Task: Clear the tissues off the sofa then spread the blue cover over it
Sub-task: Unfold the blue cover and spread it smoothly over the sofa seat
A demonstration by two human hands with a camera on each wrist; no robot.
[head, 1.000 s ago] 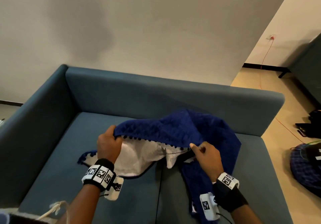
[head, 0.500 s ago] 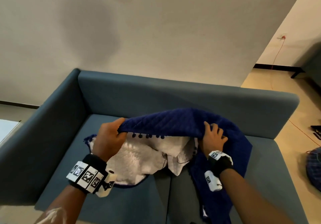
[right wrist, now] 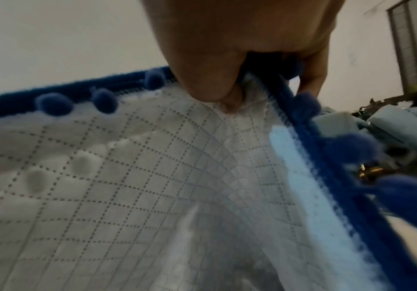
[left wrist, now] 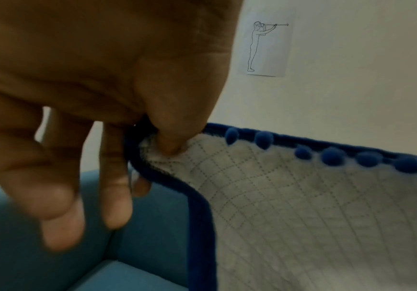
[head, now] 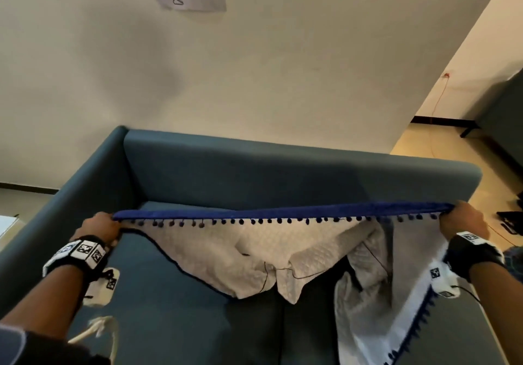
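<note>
The sofa [head: 254, 183] stands against the wall [head: 254, 67]. Above its seat the cover [head: 283, 254] hangs white underside toward the camera, its pom-pom edge [head: 283, 214] stretched taut left to right, parallel to the backrest. The left hand [head: 100, 230] pinches one top corner and the right hand [head: 461, 223] pinches the other. A paper [left wrist: 267, 42] on the wall bears a line-drawn standing figure; no writing is readable.

blue cover [head: 402, 319] cut off below | sofa [head: 198, 308] seat partly hidden, apparently
</note>
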